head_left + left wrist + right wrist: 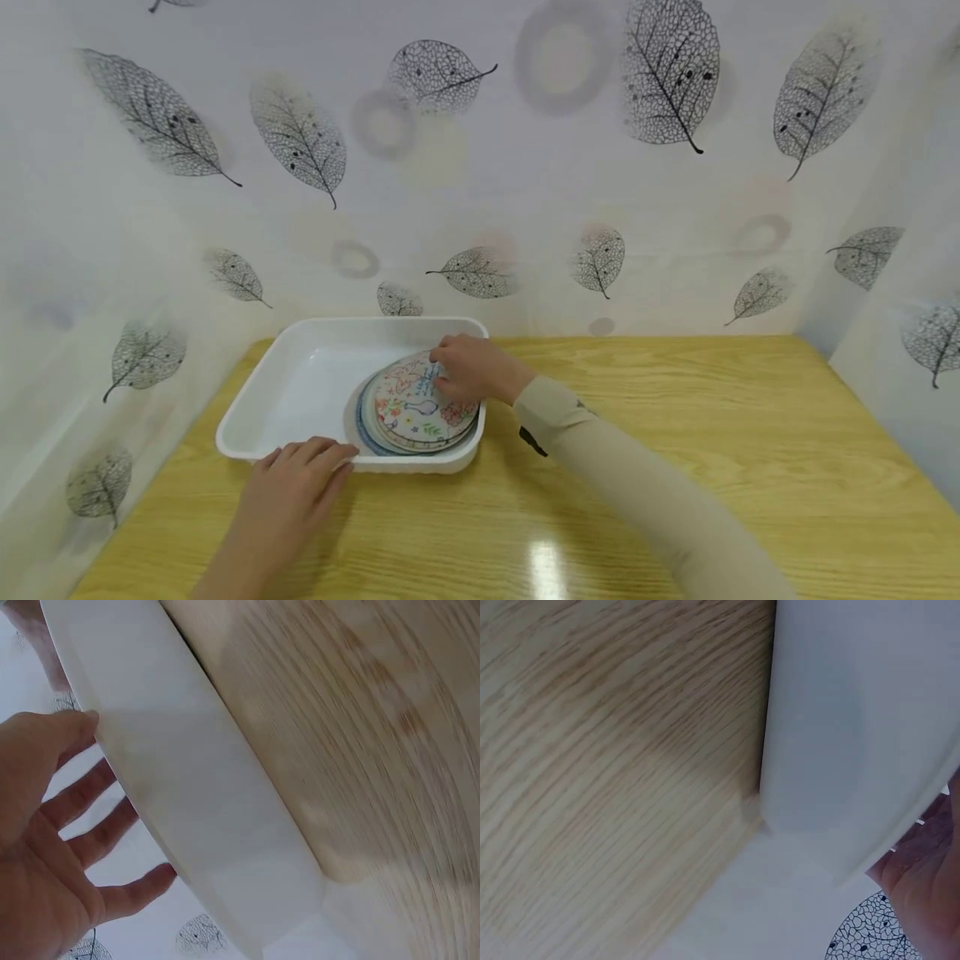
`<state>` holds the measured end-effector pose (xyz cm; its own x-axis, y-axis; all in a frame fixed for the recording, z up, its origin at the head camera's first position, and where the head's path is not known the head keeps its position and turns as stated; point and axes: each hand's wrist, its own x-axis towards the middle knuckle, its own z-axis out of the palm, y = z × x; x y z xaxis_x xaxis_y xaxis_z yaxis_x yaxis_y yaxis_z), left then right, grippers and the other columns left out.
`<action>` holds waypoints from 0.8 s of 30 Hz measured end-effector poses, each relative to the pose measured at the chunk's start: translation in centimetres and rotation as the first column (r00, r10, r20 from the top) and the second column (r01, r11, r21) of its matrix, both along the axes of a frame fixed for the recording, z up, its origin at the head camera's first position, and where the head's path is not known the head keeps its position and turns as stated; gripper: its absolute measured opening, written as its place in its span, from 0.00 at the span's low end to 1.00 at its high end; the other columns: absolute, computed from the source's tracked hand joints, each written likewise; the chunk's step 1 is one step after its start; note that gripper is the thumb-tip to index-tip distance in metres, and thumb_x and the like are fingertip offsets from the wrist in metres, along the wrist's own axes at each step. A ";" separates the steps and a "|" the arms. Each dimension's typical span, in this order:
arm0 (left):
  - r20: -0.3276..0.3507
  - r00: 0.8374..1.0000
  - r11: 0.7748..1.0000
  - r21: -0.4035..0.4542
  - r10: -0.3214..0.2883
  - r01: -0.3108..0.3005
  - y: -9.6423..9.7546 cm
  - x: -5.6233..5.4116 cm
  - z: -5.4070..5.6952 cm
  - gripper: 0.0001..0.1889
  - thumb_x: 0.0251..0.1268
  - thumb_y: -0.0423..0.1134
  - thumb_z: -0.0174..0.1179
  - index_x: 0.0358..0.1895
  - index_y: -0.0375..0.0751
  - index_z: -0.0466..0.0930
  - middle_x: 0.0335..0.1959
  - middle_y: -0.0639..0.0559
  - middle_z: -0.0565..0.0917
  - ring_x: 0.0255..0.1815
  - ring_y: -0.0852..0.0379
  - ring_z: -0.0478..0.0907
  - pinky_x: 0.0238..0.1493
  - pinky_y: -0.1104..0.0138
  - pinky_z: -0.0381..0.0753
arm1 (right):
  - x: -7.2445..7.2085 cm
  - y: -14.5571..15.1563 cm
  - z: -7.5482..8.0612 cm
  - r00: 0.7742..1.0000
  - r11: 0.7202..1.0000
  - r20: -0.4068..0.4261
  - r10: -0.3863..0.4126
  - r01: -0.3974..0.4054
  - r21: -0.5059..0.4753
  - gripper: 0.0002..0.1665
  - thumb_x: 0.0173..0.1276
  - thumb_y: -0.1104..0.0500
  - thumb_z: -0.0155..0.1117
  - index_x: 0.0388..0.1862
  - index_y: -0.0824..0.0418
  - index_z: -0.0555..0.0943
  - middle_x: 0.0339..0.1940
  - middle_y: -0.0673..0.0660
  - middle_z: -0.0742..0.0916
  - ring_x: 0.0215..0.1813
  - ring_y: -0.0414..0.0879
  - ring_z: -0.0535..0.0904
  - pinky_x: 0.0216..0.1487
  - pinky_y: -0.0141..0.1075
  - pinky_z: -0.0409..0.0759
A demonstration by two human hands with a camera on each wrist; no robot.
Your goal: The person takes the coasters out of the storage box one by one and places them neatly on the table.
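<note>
A stack of thin, round, coaster-like discs (408, 425) lies in the right part of a white rectangular tray (300, 453). The top disc is pale, printed with flowers, a small vase and blue writing. My right hand (480, 371) reaches over the tray's right side and holds the top disc at its upper right edge, thumb on the print; the other fingertips are partly hidden. In the right wrist view, the tray wall covers most of that hand. My left hand (296, 487) rests on the tray's front rim, its fingertips (154, 885) touching the edge.
The tray stands on a yellow wood-grain table (675, 400), at its back left. Behind and beside the table hangs a pale cloth (525, 192) with leaf prints. A beige sleeve (622, 475) crosses the table on the right.
</note>
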<state>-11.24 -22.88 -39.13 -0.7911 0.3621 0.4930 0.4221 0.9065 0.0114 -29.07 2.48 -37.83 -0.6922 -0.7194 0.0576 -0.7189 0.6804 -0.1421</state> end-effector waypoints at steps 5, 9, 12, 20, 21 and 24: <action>-0.018 0.999 0.999 0.003 -0.043 0.043 -0.7 -0.4 -0.1 0.14 0.54 0.37 0.76 0.45 0.54 0.88 0.36 0.61 0.88 0.35 0.55 0.85 0.35 0.53 0.85 | -0.3 -0.5 -0.4 0.998 0.998 0.021 -0.053 0.052 0.041 0.25 0.75 0.49 0.58 0.66 0.58 0.79 0.56 0.57 0.86 0.53 0.49 0.82 0.59 0.43 0.82; -0.013 0.999 0.999 0.003 -0.049 0.049 -0.7 -0.5 -0.1 0.14 0.55 0.37 0.76 0.45 0.54 0.88 0.36 0.62 0.88 0.34 0.57 0.85 0.35 0.55 0.85 | -0.4 -0.9 -0.8 0.996 0.992 -0.010 -0.093 0.093 0.089 0.26 0.75 0.48 0.57 0.67 0.58 0.78 0.54 0.57 0.85 0.50 0.49 0.82 0.56 0.43 0.83; -0.006 0.999 0.999 0.004 -0.046 0.046 -0.7 -0.5 0.0 0.13 0.55 0.38 0.76 0.45 0.55 0.89 0.36 0.62 0.88 0.34 0.57 0.85 0.35 0.55 0.85 | -0.5 -1.4 -1.2 0.992 0.985 -0.040 -0.121 0.125 0.121 0.26 0.75 0.45 0.57 0.64 0.58 0.79 0.50 0.56 0.85 0.46 0.47 0.81 0.50 0.41 0.85; -0.006 0.999 0.999 0.015 -0.044 0.044 -0.8 -0.5 0.0 0.13 0.55 0.38 0.75 0.44 0.55 0.88 0.37 0.61 0.88 0.35 0.56 0.85 0.36 0.53 0.85 | -0.7 -2.2 -1.6 0.980 0.966 -0.078 -0.185 0.196 0.169 0.29 0.77 0.36 0.54 0.60 0.58 0.80 0.50 0.55 0.86 0.49 0.47 0.83 0.50 0.41 0.86; -0.007 0.999 0.999 0.015 -0.042 0.042 -0.8 -0.5 0.0 0.13 0.55 0.38 0.75 0.44 0.55 0.88 0.37 0.61 0.88 0.35 0.55 0.85 0.36 0.53 0.85 | -0.6 -2.3 -1.5 0.978 0.964 -0.079 -0.191 0.202 0.173 0.30 0.77 0.36 0.53 0.61 0.58 0.79 0.51 0.56 0.86 0.50 0.47 0.83 0.51 0.42 0.86; -0.011 0.999 0.999 0.015 -0.037 0.037 -0.9 -0.5 0.0 0.13 0.55 0.38 0.75 0.44 0.55 0.88 0.37 0.62 0.88 0.35 0.56 0.85 0.36 0.53 0.85 | -0.5 -2.5 -1.3 0.976 0.960 -0.081 -0.201 0.213 0.184 0.32 0.79 0.36 0.51 0.63 0.59 0.78 0.53 0.57 0.86 0.53 0.48 0.83 0.53 0.42 0.86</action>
<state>-11.72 -23.76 -39.18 -0.7723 0.3832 0.5067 0.4553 0.8901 0.0207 -29.55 -0.01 -39.10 -0.8266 -0.5624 -0.0201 -0.5627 0.8255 0.0441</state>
